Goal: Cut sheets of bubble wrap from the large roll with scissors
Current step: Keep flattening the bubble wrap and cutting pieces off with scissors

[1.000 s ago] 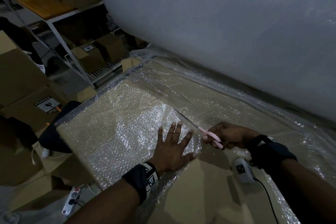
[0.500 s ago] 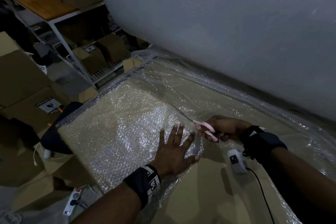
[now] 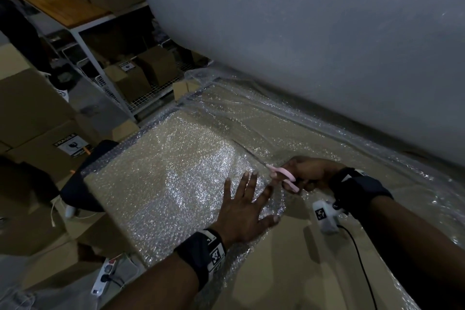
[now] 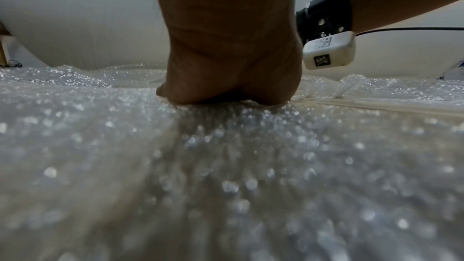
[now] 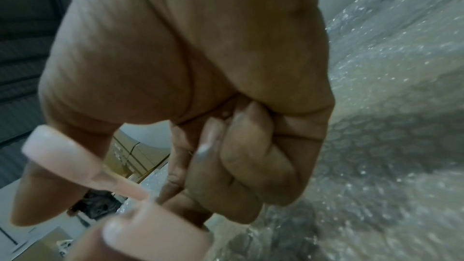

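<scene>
Since a second ago the pink scissors [image 3: 283, 175], held in the right hand's [image 3: 310, 171] closed grip, are advanced along the bubble wrap [image 3: 176, 178], pinned flat by the spread left hand [image 3: 245, 211], so the cut is judged lengthening.

One roll [image 3: 314, 40], one scissors [image 3: 283, 175], two hands [image 3: 241, 211]

Label [image 3: 71, 145] on a cardboard box [image 3: 42, 148] at left: "FRAGILE" in white on black, above a broken-glass pictogram. A similar label [image 3: 127, 66] on a shelved box [image 3: 130, 80] is too small to read. Wrist-camera tags carry square coded markers only, no legible wording.
</scene>
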Available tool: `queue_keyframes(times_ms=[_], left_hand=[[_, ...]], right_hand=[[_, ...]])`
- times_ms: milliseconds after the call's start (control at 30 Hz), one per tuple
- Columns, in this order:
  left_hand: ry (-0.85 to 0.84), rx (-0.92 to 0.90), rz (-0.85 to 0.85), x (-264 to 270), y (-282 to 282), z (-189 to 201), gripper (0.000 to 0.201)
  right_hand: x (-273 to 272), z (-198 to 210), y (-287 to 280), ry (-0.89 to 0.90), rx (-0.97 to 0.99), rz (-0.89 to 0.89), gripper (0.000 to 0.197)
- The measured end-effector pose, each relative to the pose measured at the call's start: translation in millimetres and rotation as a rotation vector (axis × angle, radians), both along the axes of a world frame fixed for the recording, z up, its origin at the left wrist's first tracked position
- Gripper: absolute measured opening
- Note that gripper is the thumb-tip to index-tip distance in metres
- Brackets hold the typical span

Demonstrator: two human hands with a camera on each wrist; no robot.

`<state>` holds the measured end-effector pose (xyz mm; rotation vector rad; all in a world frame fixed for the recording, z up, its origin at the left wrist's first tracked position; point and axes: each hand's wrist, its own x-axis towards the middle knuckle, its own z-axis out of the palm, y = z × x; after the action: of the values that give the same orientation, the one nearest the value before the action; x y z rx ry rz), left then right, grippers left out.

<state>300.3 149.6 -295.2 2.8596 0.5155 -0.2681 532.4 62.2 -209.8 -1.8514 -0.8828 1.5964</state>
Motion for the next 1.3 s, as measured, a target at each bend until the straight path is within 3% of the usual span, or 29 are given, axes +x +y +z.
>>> queue_keyframes(times_ms=[100,233,333,500,633,833,933,1033,1200,1300], left_hand=[[-0.017,-0.01,0.001,0,0,1,0.085],[-0.038,-0.01,0.003,-1,-1,-1,0.083],[-0.044,-0.024,0.009,-1,-1,-1,0.083],[-0.017,-0.014,0.007,0,-1,-1,0.082],[-0.026,-0.014,-0.002,-1,-1,-4,0.083],[-0.014,-0.005,-0.005,0,-1,-1,0.084],[-0.038,0.003,-0.001,-1,0,-4,0.085],[-0.048,0.01,0.002,0,0,-7,0.085],[-0.048,0.018,0.003,0,0,-6,0.085],[0.002,0.012,-0.002,0,0,-2,0.085]], right_hand=[[1,-3,7,-0.016,-0.002,0.024,0.084],[2,-7,12,-0.048,0.0,0.045,0.079],[4,-7,14,-0.067,-0.002,0.015,0.062],[10,-8,18,-0.08,-0.02,-0.02,0.055],[15,-13,17,-0.028,-0.028,-0.079,0.03],[11,-5,20,0.082,-0.038,-0.042,0.064],[9,-1,25,0.131,-0.059,-0.058,0.061],[8,-5,28,0.128,-0.055,-0.07,0.072],[3,1,24,0.051,-0.026,-0.087,0.038],[6,-3,21,-0.024,-0.009,-0.05,0.04]])
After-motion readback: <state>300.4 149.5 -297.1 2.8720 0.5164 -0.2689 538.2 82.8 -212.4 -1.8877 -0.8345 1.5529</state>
